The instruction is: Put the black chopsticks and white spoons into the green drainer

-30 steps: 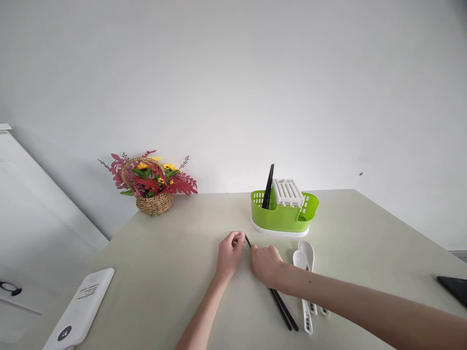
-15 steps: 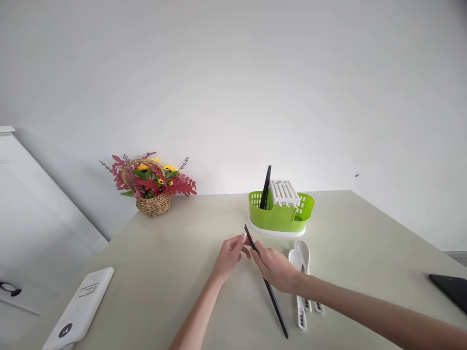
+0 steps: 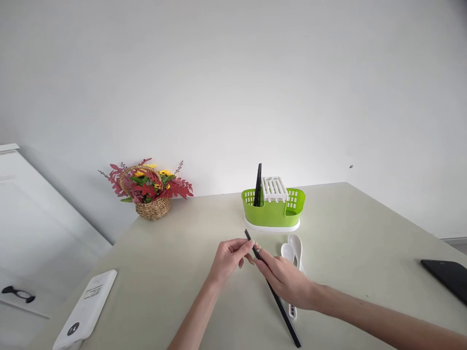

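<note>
Both hands now hold the black chopsticks (image 3: 274, 295) up off the counter (image 3: 182, 262), lifted since before. My left hand (image 3: 230, 256) pinches the far tip, and my right hand (image 3: 288, 282) grips the middle, beside the white spoons (image 3: 294, 248).

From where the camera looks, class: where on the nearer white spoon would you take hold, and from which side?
Grip the white spoon at its bowl, coming from above and slightly from the holder's side. The bowl lies bare on the table, while the handle runs back under the right hand and the black chopsticks, so it is largely covered.
</note>
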A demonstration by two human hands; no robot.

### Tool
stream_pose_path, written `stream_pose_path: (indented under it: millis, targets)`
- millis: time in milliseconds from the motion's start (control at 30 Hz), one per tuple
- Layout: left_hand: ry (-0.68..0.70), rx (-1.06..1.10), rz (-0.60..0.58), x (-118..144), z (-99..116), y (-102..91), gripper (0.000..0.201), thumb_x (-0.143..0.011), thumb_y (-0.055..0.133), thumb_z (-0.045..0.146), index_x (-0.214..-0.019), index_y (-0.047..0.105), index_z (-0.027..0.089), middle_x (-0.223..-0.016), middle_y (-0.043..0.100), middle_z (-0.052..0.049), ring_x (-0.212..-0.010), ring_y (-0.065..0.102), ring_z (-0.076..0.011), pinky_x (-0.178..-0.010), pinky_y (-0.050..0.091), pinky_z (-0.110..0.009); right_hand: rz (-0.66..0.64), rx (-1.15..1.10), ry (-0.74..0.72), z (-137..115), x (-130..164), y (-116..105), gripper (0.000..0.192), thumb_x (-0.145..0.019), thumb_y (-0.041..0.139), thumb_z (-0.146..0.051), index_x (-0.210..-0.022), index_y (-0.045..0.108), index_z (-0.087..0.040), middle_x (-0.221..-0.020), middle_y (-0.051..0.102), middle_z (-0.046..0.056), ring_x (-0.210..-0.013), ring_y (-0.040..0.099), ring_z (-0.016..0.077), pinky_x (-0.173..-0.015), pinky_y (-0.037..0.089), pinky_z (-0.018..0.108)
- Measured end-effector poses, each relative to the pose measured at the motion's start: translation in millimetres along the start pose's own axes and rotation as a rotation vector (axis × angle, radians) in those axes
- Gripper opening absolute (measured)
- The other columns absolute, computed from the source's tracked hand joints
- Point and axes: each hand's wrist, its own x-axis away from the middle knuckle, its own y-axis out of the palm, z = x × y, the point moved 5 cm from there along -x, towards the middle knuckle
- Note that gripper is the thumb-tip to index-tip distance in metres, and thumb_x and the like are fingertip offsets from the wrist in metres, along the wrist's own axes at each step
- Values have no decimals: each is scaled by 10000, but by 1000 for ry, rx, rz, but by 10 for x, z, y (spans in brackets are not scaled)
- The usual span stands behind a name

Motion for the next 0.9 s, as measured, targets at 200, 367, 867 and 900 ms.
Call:
stream_pose_path:
  millis: [200, 367, 867, 900]
  targets:
    - [-8, 3, 26, 54, 144, 64, 382, -881, 734, 544, -914, 811, 171, -963, 787, -97, -664, 664, -137, -554, 426, -242, -5, -30, -9, -110, 119, -113, 233, -1083, 265, -368, -890, 350, -268, -639, 353, -83, -543, 299, 139, -554, 222, 315]
    - [84, -27, 214, -28, 521, -131, 376, -809, 803, 541, -838, 808, 166, -802, 782, -71, -642, 673, -144, -576, 476, -245, -39, -30, 6, -127, 335, -205, 329, -1084, 326, -431, -804, 263, -270, -606, 319, -90, -546, 278, 133, -555, 229, 305]
    - [770, -267, 601, -1114, 1894, -563, 455, -830, 759, 556, -976, 776, 126, -924, 809, -93, -816, 789, -214, -823, 677, -356, 522, -39, 411, 1413, 1218, -922, 376, -1003, 414, -619, -889, 518, -276, -677, 458, -50, -603, 385, 150, -555, 334, 268]
    - [757, -287, 576, -1243, 1837, -529, 445, -836, 754, 552, -965, 777, 128, -912, 810, -94, -792, 789, -213, -799, 680, -347, 531, -59, 428, 1459, 1239, -923, 379, -1000, 415, -624, -894, 523, -276, -671, 454, -52, -604, 392, 151, -556, 344, 267]
